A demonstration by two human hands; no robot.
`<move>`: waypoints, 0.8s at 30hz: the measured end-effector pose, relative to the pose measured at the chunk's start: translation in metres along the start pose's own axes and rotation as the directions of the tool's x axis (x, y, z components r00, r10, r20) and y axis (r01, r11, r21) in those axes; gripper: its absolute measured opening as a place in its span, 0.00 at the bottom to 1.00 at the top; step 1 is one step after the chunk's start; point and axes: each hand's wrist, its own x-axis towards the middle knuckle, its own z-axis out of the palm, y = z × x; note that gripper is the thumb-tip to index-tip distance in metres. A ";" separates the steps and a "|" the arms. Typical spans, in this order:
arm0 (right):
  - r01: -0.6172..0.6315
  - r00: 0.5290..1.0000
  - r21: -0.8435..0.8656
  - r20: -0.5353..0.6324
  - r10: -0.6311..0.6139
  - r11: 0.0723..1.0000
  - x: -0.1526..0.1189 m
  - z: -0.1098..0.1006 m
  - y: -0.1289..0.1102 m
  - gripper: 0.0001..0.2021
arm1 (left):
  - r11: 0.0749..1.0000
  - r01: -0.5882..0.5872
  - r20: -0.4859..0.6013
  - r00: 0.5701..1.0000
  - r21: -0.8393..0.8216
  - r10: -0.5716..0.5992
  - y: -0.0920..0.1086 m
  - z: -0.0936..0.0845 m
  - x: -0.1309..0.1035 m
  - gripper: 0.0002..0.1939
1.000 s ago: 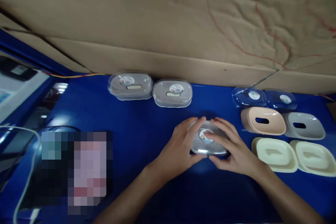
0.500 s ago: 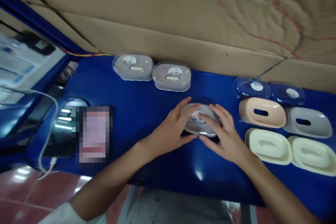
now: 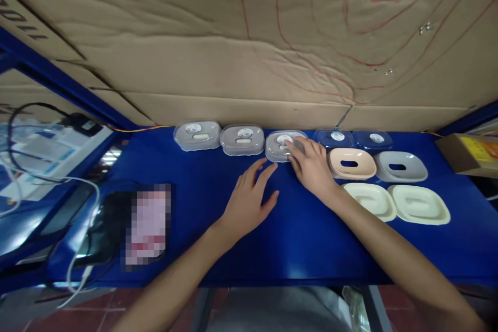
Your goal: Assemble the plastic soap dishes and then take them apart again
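My right hand [image 3: 313, 168] reaches over the right end of a grey oval plastic box with a clear cover [image 3: 277, 151]. Its fingers rest on the cover beside a round white sticker, and the thumb is at the front edge. This box stands in a row against the cardboard, to the right of two similar boxes, a middle one [image 3: 233, 146] and a left one [image 3: 187, 140]. Just in front of the row, my left hand [image 3: 247, 199] hovers with fingers apart, holding nothing.
To the right lie two clear covers [image 3: 329, 138], a peach shell [image 3: 336, 166], a grey shell [image 3: 412, 172] and two cream trays [image 3: 424, 207]. A phone with a blurred screen [image 3: 150, 223] and a white cable [image 3: 73, 254] lie left. A cardboard wall [image 3: 202, 72] closes off the back.
The covered box, between both hands nearer the front before, now stands at the back beside the other two. My left hand has come off it; my right hand stays on it. The view has shifted.
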 end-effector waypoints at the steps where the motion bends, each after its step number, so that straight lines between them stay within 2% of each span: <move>1: -0.014 1.000 -0.011 0.001 0.014 1.000 0.007 0.000 0.000 0.23 | 1.000 -0.008 0.020 1.000 0.022 0.007 0.001 0.001 -0.001 0.31; 4: -0.013 1.000 -0.024 0.000 0.013 1.000 0.014 -0.011 0.003 0.25 | 0.997 0.003 0.070 0.998 0.074 -0.009 0.000 0.004 -0.001 0.28; 7: -0.007 1.000 -0.031 -0.027 0.006 1.000 -0.008 -0.037 0.018 0.26 | 0.997 0.026 0.093 0.995 0.072 -0.033 -0.002 0.002 0.001 0.19; 10: -0.089 0.993 -0.124 -0.094 0.078 0.988 -0.058 -0.065 0.043 0.21 | 0.999 0.008 0.100 0.995 0.042 -0.012 0.000 0.000 0.001 0.14; 13: -0.156 0.986 -0.269 -0.095 0.135 0.951 -0.119 -0.078 0.056 0.18 | 0.996 -0.091 0.107 0.990 -0.013 0.092 0.010 0.000 -0.003 0.14; 15: -0.189 0.981 -0.271 -0.098 0.168 0.944 -0.155 -0.077 0.048 0.14 | 0.986 -0.158 0.126 0.979 -0.048 0.163 0.020 0.001 -0.007 0.16; 17: -0.173 0.985 -0.203 -0.051 0.166 0.964 -0.177 -0.072 0.029 0.14 | 0.972 -0.217 0.174 0.958 -0.088 0.230 0.029 0.002 -0.011 0.18; 19: -0.098 0.995 -0.083 0.022 0.100 0.992 -0.180 -0.067 0.007 0.18 | 0.950 -0.283 0.243 0.920 -0.129 0.307 0.036 0.003 -0.013 0.22; 21: 0.052 0.994 0.087 0.092 -0.060 0.995 -0.163 -0.065 -0.005 0.24 | 0.925 -0.356 0.327 0.865 -0.132 0.380 0.039 0.004 -0.014 0.29; 23: 0.178 0.975 0.196 0.099 -0.200 0.964 -0.133 -0.068 0.003 0.26 | 0.910 -0.408 0.393 0.826 -0.078 0.404 0.040 0.006 -0.013 0.32; 24: 0.193 0.976 0.199 0.060 -0.208 0.961 -0.119 -0.070 0.014 0.25 | 0.905 -0.424 0.414 0.817 -0.041 0.401 0.039 0.007 -0.013 0.30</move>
